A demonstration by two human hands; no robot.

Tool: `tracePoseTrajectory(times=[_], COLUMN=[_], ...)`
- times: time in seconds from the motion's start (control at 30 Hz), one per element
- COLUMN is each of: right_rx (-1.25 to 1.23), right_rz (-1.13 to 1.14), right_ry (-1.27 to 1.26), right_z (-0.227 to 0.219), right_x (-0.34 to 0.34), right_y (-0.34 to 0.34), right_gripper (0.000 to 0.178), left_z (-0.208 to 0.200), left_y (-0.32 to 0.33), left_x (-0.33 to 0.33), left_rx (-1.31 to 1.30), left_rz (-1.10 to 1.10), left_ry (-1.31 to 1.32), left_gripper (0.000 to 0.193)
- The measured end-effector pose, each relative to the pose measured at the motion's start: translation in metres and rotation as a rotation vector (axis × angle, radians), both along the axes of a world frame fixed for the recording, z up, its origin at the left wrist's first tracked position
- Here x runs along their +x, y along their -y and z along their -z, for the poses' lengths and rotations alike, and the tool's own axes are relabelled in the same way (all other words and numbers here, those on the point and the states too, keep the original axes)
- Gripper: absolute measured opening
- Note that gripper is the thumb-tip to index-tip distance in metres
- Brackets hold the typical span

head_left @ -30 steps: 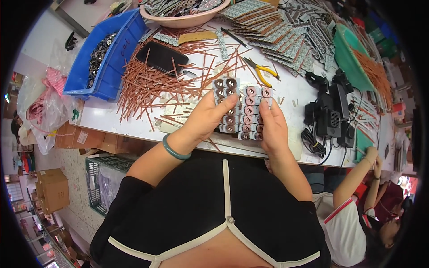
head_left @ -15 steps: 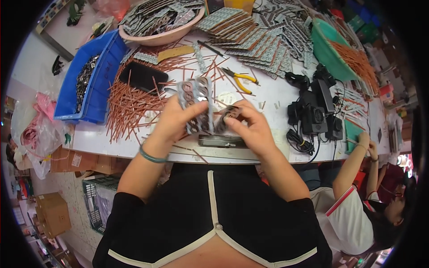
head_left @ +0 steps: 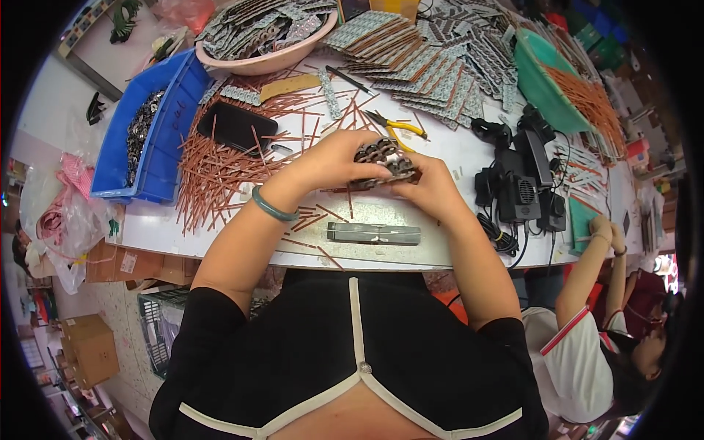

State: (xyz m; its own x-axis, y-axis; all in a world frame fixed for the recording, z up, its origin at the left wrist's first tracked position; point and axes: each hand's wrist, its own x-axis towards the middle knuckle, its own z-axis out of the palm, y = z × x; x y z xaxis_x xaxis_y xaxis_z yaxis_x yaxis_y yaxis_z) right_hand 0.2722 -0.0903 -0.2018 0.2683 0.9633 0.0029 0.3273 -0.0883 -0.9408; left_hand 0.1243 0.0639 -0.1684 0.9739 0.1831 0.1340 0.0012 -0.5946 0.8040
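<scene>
My left hand (head_left: 343, 160) and my right hand (head_left: 433, 185) meet above the middle of the white table. Between them is a bunch of grey strips with dark ring shapes (head_left: 378, 152), tilted. The fingers of both hands close round its two ends, and some are hidden behind it. Below the hands a long grey metal block (head_left: 374, 233) lies on a pale plate. Yellow-handled pliers (head_left: 405, 127) rest just beyond the hands, partly covered.
Thin brown sticks (head_left: 209, 172) spread over the left, round a black phone (head_left: 236, 126) and a blue bin (head_left: 158, 136) of small metal parts. A pink basin (head_left: 268, 63), stacked patterned panels (head_left: 433, 81), a green basin (head_left: 543, 81) and black adapters (head_left: 517, 194) surround the workspace. A co-worker (head_left: 579, 359) sits at right.
Both hands have moved up and away from me, and the left has swung right to meet the right. The strips, earlier apart in each hand, are now together and tilted. The metal block is uncovered.
</scene>
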Motion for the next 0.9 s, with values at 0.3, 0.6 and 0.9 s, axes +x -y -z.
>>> tracePoseTrajectory(times=[0.3,0.6,0.9], right_rx=[-0.126,-0.209,0.06], right_rz=[0.105,0.218,0.178], right_ry=[0.001,0.507,0.444], right_z=[0.004,-0.006,0.002], right_x=[0.001,-0.002,-0.002], right_y=[-0.004,-0.003,0.0], right_gripper=[0.021,0.057,0.019], left_z=[0.02,0.034,0.035], left_y=[-0.019,-0.024,-0.023], left_x=[0.023,0.02,0.017], left_rx=[-0.301,-0.058,0.194], left_rz=[-0.026,0.005,-0.235], left_ry=[-0.221,-0.069,0.06], left_gripper=[0.027,0.041,0.038])
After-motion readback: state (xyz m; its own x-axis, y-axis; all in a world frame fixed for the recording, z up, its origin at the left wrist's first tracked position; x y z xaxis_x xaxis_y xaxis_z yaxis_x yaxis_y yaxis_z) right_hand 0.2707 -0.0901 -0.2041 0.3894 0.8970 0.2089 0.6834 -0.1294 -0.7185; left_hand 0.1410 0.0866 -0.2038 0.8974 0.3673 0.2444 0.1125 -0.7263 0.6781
